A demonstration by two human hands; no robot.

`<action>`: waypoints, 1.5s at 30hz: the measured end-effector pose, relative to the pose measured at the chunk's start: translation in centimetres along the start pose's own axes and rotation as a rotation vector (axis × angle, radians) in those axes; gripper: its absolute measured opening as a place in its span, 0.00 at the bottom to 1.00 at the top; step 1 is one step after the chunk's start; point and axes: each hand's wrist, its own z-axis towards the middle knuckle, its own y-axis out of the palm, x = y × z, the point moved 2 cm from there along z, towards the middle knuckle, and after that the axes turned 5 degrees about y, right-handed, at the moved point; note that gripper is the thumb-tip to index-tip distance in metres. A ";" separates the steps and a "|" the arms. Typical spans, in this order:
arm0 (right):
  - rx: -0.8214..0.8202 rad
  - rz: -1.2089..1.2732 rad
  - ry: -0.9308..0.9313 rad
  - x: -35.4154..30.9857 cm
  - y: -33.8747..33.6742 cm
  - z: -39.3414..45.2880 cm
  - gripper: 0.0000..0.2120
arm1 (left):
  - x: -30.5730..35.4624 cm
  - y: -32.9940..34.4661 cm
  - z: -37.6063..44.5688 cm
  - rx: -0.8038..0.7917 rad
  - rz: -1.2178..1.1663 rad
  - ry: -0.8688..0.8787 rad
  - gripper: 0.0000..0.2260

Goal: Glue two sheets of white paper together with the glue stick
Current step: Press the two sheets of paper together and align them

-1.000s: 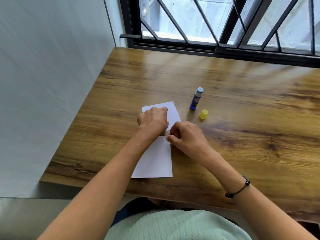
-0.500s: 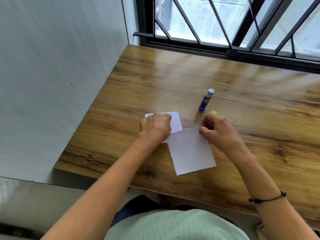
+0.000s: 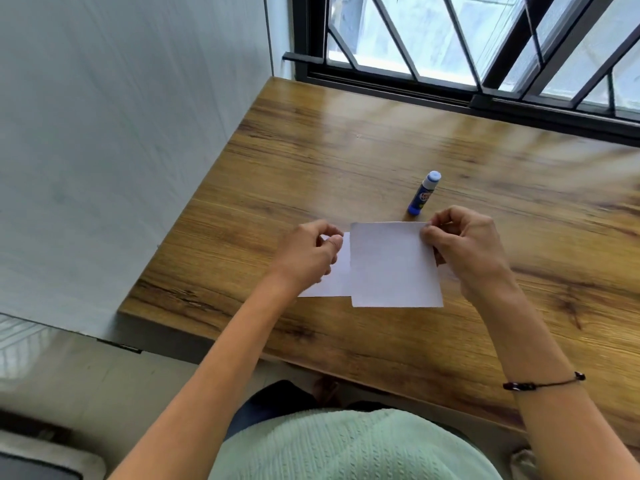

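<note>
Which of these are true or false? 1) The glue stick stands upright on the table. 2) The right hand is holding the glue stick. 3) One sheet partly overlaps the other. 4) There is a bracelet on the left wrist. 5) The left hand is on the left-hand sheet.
1) True: the glue stick stands upright on the table, uncapped.
2) False: the right hand pinches the top right corner of the right sheet; the glue stick stands apart, beyond it.
3) True: the right sheet lies over part of the left sheet.
4) False: the bracelet is on the right wrist.
5) True: the left hand grips the left sheet.
</note>
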 end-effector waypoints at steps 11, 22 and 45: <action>-0.205 0.062 0.135 1.0 4.8 -1.6 0.02 | -4.0 -0.6 -2.2 0.220 -0.169 -0.188 0.08; -0.120 -0.212 0.050 1.4 6.6 -1.2 0.08 | -4.3 -1.1 -0.9 0.348 0.066 -0.060 0.06; -0.185 -0.210 0.069 1.6 7.3 0.8 0.07 | -4.6 -2.8 -0.3 0.183 0.398 0.053 0.19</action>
